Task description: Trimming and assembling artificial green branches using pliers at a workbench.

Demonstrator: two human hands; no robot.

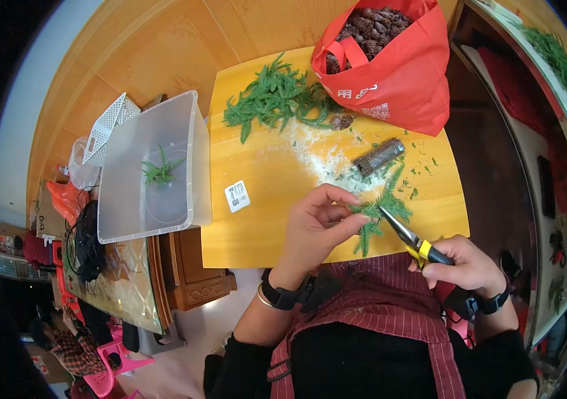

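Just above the table's near edge, my left hand [315,225] pinches a green artificial pine sprig [395,206] between thumb and fingers. My right hand [468,267] is wrapped round the handles of pliers [420,247] with yellow and black grips. The pliers' narrow metal jaws reach into the sprig close to my left fingertips; whether they bite on its stem I cannot tell. Beyond the sprig lies a dark brown bundle [378,157] in clear wrap. White flakes [323,161] and green bits are scattered around it.
A heap of green sprigs [273,93] lies at the table's far side, near a pine cone [341,122]. A red bag [403,83] of pine cones stands far right. Left are a white label [237,196] and a clear plastic bin [197,166] containing one sprig [162,169].
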